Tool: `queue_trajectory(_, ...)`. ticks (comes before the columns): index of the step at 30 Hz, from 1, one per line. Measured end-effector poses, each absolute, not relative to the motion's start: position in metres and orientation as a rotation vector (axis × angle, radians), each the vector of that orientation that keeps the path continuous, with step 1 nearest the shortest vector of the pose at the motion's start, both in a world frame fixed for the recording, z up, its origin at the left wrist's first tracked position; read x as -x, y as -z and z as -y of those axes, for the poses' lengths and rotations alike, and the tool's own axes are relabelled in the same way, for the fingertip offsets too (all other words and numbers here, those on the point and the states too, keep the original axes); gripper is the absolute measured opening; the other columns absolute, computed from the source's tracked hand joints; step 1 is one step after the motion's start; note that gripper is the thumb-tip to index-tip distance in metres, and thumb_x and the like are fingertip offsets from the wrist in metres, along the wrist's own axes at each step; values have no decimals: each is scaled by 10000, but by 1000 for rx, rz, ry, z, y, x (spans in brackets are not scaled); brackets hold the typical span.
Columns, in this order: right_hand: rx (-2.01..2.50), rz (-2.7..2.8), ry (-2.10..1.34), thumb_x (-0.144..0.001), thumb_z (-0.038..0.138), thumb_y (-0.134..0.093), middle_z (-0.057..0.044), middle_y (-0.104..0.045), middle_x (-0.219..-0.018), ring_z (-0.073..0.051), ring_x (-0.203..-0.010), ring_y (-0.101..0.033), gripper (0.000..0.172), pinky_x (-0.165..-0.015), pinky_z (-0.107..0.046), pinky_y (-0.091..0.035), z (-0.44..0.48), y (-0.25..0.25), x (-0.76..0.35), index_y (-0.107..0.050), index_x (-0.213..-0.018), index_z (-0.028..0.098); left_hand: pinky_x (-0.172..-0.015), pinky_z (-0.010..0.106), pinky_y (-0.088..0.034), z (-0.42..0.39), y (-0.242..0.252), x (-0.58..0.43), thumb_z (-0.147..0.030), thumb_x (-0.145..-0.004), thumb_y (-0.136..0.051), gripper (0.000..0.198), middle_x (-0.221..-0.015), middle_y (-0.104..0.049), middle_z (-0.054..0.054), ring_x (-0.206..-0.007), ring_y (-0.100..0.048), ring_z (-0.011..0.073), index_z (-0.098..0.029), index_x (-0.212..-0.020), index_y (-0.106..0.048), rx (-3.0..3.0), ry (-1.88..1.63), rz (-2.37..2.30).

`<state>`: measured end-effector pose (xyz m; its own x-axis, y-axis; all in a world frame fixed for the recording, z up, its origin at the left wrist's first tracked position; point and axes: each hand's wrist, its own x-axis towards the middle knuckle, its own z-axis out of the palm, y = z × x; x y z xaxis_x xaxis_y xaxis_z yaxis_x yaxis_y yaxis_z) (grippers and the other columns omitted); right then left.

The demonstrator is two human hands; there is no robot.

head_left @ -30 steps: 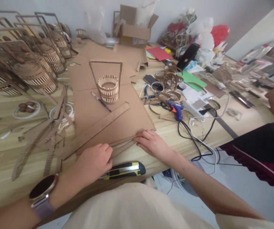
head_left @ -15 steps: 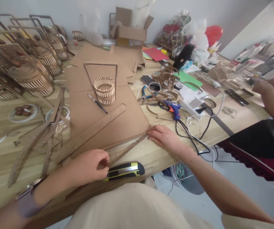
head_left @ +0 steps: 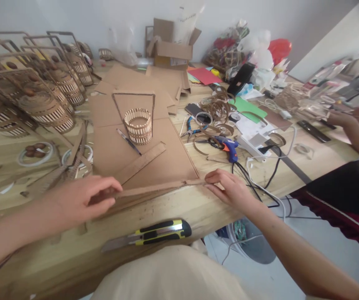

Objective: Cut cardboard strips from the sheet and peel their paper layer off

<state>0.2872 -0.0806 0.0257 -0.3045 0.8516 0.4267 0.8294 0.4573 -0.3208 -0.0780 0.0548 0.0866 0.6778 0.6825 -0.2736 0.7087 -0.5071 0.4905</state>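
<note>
A narrow cardboard strip [head_left: 157, 189] stretches between my hands along the front edge of the brown cardboard sheet [head_left: 176, 160]. At its left end, the thumb and fingers of my left hand [head_left: 82, 198] close loosely around it. My right hand [head_left: 229, 187] pinches the other end near the sheet's right corner. Below the strip lies a yellow-and-black utility knife [head_left: 167, 231], blade out to the left. On the sheet stands a small slatted basket [head_left: 139, 132] with a tall square handle. A pen [head_left: 128, 141] and a wider cardboard strip [head_left: 146, 160] lie beside it.
Finished lidded baskets [head_left: 48, 110] crowd the left. Rightward are a blue glue gun [head_left: 229, 148], pliers [head_left: 192, 127], coiled strips [head_left: 218, 104] and a power strip [head_left: 254, 146] with cables. A co-worker's hands [head_left: 351, 118] are at far right. A bin [head_left: 251, 246] stands below the table.
My left hand has moved up and left, away from the knife, bringing the strip from a slant to nearly level along the sheet's edge. My right hand stays near the corner.
</note>
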Motion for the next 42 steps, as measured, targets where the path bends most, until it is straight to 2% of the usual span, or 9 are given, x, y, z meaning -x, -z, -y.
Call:
queue_trajectory(3,1437,1891,29,-911,260,-598,-32,-660,-833,-182,-776,-648,73,-666,-318,-510,74,-27,-280,-536,-874,247,-982,460,-421,-70,-111,72,-365,-897,-474,246,-1064,-690,24,-1116,-562,279,-276,-1021,-666,-2797,-342,-1095)
queue_trajectory(6,1502,1530,64,-875,264,-636,-18,-626,-774,-187,-755,-628,157,-674,-332,-500,65,-20,-267,-509,-783,249,-1128,546,-271,-57,-117,57,-263,-885,-550,215,-1265,-610,73,-1343,-388,320,-242,-1082,-634,-2997,-886,-1177)
queue_trajectory(11,1463,1488,-119,-879,248,-607,-1,-599,-715,-161,-666,-593,173,-608,-299,-480,58,3,-240,-496,-746,241,-977,374,-482,2,-71,28,-171,-936,-482,198,-1074,-701,59,-1095,-610,225,-221,-1030,-649,-2881,-851,-769)
queue_trajectory(14,1498,1497,-201,-873,245,-603,21,-556,-654,-139,-589,-537,188,-548,-267,-453,58,9,-222,-484,-728,240,-754,321,-537,25,-45,18,-202,-956,-415,259,-881,-715,54,-845,-659,198,-211,-922,-672,-2463,-639,-818)
queue_trajectory(17,1467,1531,-302,-868,241,-602,33,-528,-643,-129,-580,-517,185,-542,-252,-445,57,6,-202,-479,-729,239,-788,337,-542,27,-33,13,-326,-929,-484,257,-1007,-721,72,-906,-666,213,-209,-1062,-669,-1880,-409,-972)
queue_trajectory(20,1401,1570,-407,-862,229,-604,41,-509,-640,-123,-584,-517,197,-544,-239,-442,57,1,-184,-464,-723,239,-756,328,-546,17,-28,9,-460,-899,-528,482,-1084,-703,102,-861,-671,199,-176,-1289,-537,-1300,-518,-1038)
queue_trajectory(25,1356,1549,-544,-857,222,-600,48,-498,-631,-117,-570,-501,195,-529,-222,-435,63,-5,-165,-458,-726,242,-725,254,-514,0,-28,-1,-468,-783,-707,349,-864,-676,35,-773,-624,142,-158,-933,-654,-847,-845,-886)
queue_trajectory(35,1373,1477,-939,-833,271,-621,42,-508,-626,-118,-594,-483,215,-575,-240,-414,60,-5,-149,-461,-697,228,-664,233,-495,-14,-45,0,-447,-720,-781,520,-805,-680,23,-697,-580,117,-144,-1122,-652,-811,-977,-859)
queue_trajectory(42,1227,1212,-1351,-862,418,-622,14,-571,-696,-112,-608,-509,214,-570,-242,-437,40,-14,-131,-568,-849,211,-782,271,-491,-22,-40,14,-446,-841,-638,316,-838,-683,39,-802,-599,159,-147,-911,-710,-1018,-961,-923)
